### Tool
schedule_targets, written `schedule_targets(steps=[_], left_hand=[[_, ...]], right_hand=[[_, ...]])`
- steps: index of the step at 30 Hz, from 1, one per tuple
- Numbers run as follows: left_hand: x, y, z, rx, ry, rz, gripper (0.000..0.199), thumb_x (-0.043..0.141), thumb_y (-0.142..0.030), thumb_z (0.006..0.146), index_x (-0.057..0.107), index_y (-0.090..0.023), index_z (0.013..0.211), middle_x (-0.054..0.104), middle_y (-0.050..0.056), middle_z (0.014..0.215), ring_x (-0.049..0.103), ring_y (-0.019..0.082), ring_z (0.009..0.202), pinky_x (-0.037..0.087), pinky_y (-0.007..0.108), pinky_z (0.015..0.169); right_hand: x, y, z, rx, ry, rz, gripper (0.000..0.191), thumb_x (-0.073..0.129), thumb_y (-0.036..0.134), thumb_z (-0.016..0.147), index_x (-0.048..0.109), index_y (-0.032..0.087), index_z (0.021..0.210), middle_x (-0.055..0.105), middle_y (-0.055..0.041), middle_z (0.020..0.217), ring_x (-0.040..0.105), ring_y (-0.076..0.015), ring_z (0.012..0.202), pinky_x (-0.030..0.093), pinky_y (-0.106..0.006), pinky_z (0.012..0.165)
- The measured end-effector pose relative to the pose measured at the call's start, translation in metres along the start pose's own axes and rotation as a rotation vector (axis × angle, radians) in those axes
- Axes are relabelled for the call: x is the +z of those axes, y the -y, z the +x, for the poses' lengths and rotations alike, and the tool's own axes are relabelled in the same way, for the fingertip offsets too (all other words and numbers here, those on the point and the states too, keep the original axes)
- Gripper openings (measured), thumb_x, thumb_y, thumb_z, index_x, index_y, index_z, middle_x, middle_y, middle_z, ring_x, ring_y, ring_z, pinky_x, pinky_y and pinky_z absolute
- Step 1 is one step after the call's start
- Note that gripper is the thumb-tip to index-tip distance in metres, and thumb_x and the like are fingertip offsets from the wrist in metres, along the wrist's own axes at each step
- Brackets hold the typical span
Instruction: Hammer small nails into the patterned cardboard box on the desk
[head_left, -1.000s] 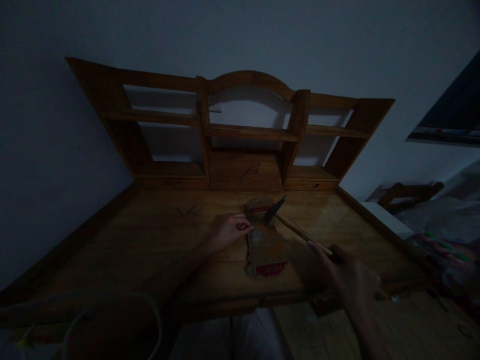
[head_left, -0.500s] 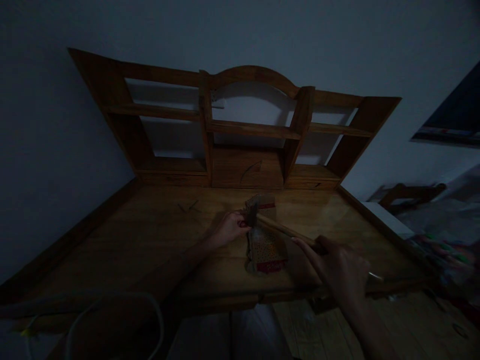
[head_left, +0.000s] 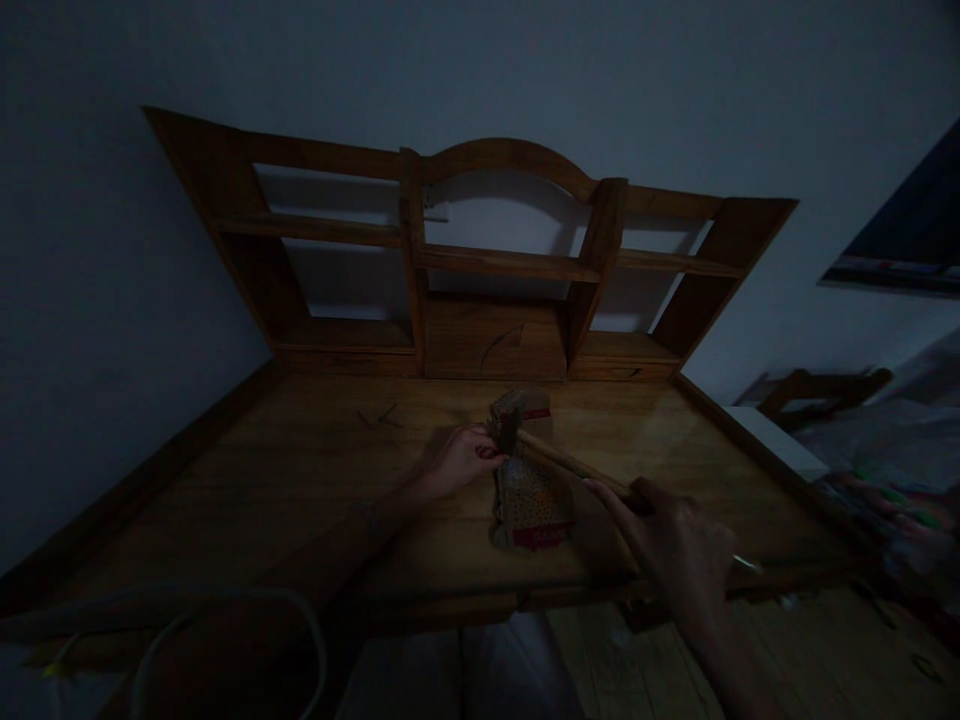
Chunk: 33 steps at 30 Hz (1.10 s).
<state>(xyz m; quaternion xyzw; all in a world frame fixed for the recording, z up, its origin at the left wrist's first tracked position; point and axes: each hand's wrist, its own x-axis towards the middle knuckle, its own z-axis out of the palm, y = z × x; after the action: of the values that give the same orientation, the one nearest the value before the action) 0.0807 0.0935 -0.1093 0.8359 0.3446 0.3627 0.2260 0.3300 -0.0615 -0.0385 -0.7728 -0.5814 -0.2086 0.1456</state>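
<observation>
My right hand (head_left: 679, 540) is wrapped round the wooden handle of a hammer (head_left: 574, 464), which slants down to the right from its dark head. Beside the hammer head, my left hand (head_left: 466, 458) pinches its fingers at the left edge of a folded piece of printed cardboard (head_left: 534, 500). What those fingers hold is too dark to make out. The cardboard lies on the wooden desk (head_left: 300, 470), brown with red bands and small dots. Whether the hammer head touches anything beneath it I cannot tell.
Several thin dark pieces (head_left: 380, 415) lie on the desk left of the cardboard. A wooden shelf unit (head_left: 495, 262) stands along the back against the wall. A pale cable (head_left: 300, 600) loops at lower left. At right stand a white box (head_left: 780, 440) and a chair (head_left: 825, 390).
The hammer head has shifted slightly right, close to my left fingers. Both hands keep nearly the same place and grip; the view has tilted a little.
</observation>
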Motion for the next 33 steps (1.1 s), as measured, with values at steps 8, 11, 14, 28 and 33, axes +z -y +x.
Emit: schedule_targets(steps=[8, 11, 14, 28, 33], left_hand=[[0.0, -0.001, 0.001, 0.013, 0.008, -0.04, 0.024, 0.064, -0.034, 0.082, 0.071, -0.017, 0.068, 0.053, 0.0, 0.061, 0.049, 0.011, 0.061, 0.037, 0.022, 0.055], [0.002, 0.002, 0.001, 0.001, 0.003, -0.037, 0.022, 0.064, -0.035, 0.081, 0.072, -0.017, 0.071, 0.056, 0.0, 0.062, 0.05, 0.011, 0.062, 0.037, 0.022, 0.055], [0.001, 0.001, 0.001, -0.012, -0.002, -0.018, 0.024, 0.065, -0.037, 0.081, 0.072, -0.017, 0.071, 0.056, 0.001, 0.062, 0.05, 0.011, 0.06, 0.037, 0.022, 0.055], [0.002, 0.004, 0.001, 0.027, 0.004, 0.007, 0.024, 0.063, -0.038, 0.083, 0.075, -0.019, 0.078, 0.057, 0.0, 0.064, 0.05, 0.011, 0.062, 0.036, 0.022, 0.055], [-0.001, -0.002, 0.002, 0.0, 0.003, -0.015, 0.024, 0.064, -0.039, 0.082, 0.075, -0.018, 0.078, 0.058, 0.001, 0.065, 0.051, 0.011, 0.062, 0.037, 0.022, 0.055]], right_hand=[[-0.011, 0.003, 0.0, 0.033, -0.225, 0.019, 0.057, 0.043, 0.067, 0.084, 0.07, 0.019, 0.07, 0.064, -0.0088, 0.059, 0.058, -0.0202, 0.061, 0.02, -0.027, 0.055], [-0.007, 0.003, -0.003, 0.01, -0.194, 0.017, 0.058, 0.042, 0.066, 0.086, 0.067, 0.019, 0.065, 0.064, -0.0087, 0.06, 0.057, -0.0197, 0.06, 0.02, -0.027, 0.054], [0.002, 0.003, -0.008, -0.05, -0.162, 0.013, 0.057, 0.042, 0.065, 0.086, 0.065, 0.018, 0.063, 0.065, -0.0088, 0.062, 0.058, -0.0193, 0.061, 0.021, -0.027, 0.055], [-0.006, -0.009, -0.003, 0.156, -0.147, 0.078, 0.059, 0.042, 0.071, 0.082, 0.068, 0.021, 0.067, 0.065, -0.0083, 0.06, 0.059, -0.0217, 0.06, 0.023, -0.027, 0.053], [-0.003, -0.011, -0.004, 0.16, -0.12, 0.071, 0.058, 0.044, 0.074, 0.079, 0.068, 0.022, 0.067, 0.065, -0.0077, 0.06, 0.06, -0.0225, 0.062, 0.024, -0.027, 0.054]])
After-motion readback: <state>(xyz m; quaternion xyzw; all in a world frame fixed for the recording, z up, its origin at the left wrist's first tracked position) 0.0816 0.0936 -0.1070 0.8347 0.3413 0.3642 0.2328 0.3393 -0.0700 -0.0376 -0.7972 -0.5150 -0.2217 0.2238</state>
